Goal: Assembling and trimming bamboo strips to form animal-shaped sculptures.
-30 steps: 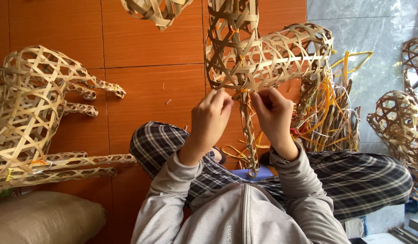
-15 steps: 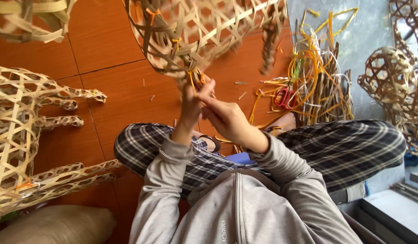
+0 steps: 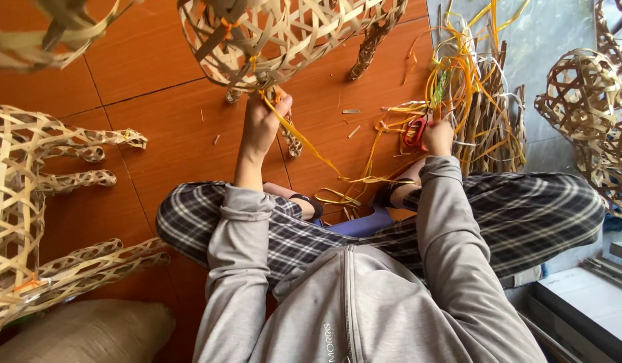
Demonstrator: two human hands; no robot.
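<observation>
A woven bamboo animal frame (image 3: 284, 37) stands over the orange tiled floor in front of me. My left hand (image 3: 262, 122) is raised to its underside and pinches a yellow strip (image 3: 304, 142) that runs down toward my lap. My right hand (image 3: 437, 136) reaches out to the right and grips red-handled scissors (image 3: 414, 131) beside a heap of yellow and tan strips (image 3: 472, 101). I sit with plaid-trousered legs (image 3: 526, 202) apart, in a grey zipped top.
A finished woven bamboo animal (image 3: 28, 202) lies on its side at the left. Another woven piece (image 3: 586, 107) stands at the right. A sack (image 3: 75, 333) lies bottom left. A low purple stool (image 3: 364, 222) shows between my legs. Strip offcuts litter the floor.
My right hand left the frame's underside and moved right to the scissors by the strip heap. My left hand stays at the frame, holding the yellow strip. The view tilted downward.
</observation>
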